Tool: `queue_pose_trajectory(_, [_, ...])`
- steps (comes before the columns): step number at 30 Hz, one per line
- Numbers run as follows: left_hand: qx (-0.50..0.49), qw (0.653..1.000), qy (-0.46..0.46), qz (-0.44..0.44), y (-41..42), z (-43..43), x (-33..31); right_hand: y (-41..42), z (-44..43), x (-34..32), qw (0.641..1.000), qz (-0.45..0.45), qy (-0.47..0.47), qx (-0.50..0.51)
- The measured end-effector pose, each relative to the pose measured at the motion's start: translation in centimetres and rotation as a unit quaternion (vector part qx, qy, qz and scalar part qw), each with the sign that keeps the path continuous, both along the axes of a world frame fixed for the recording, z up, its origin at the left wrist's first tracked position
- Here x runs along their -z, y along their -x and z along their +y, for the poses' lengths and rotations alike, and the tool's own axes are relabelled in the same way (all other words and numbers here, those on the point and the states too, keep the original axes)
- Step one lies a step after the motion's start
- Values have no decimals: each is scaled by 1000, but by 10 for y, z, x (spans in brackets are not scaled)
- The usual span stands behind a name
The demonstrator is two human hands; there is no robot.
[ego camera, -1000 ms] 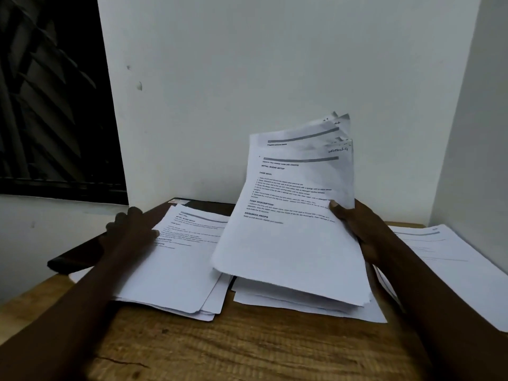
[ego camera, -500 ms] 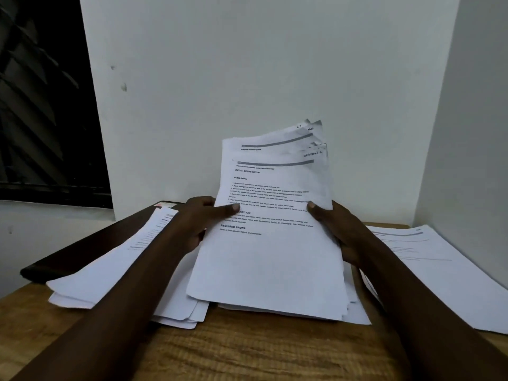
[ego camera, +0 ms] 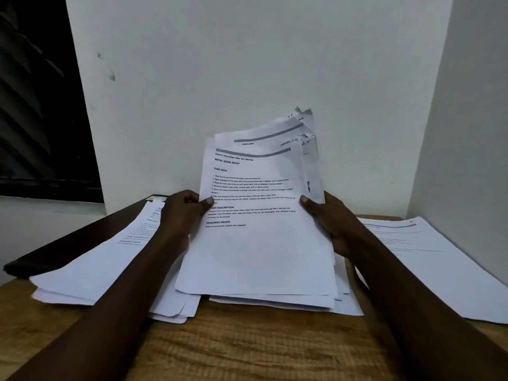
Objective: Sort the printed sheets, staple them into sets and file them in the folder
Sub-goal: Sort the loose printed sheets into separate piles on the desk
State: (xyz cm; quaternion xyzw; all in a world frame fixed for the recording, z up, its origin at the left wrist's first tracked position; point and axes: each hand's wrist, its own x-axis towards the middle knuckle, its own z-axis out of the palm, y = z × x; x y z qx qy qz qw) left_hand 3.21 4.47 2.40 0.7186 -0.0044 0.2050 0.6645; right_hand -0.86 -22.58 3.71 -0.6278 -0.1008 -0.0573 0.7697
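A stack of printed sheets (ego camera: 261, 251) stands tilted up in front of me, its lower edge on the wooden table (ego camera: 247, 347). My left hand (ego camera: 182, 213) grips its left edge with the thumb on the top page. My right hand (ego camera: 327, 218) grips the right edge the same way. The top page shows headings such as TASK GOAL. A second pile of sheets (ego camera: 90, 270) lies flat on the left, partly on a dark folder (ego camera: 55, 248). A third pile (ego camera: 439, 262) lies flat on the right.
White walls close off the back and the right side of the table. A dark louvred window (ego camera: 35, 105) is at the left. No stapler is in view.
My left hand left the left pile and took hold of the left edge of the raised stack. Both hands now hold it, and the stack sits more centred in view.
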Motion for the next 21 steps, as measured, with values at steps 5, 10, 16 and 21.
queue_pose_trajectory(5, [1,998,69,5,1,9,-4,0,-2,-3,1000,2,-7,1])
queue_pose_trajectory(10, [-77,994,81,7,-4,41,-16,1,-10,-6,998,-5,-6,60])
queue_pose_trajectory(16, [-129,991,19,36,-2,113,-23,-1,-14,-7,992,5,-39,116])
queue_pose_trajectory(21, [-197,946,-237,103,8,147,-5,-1,-11,-5,992,3,-16,128])
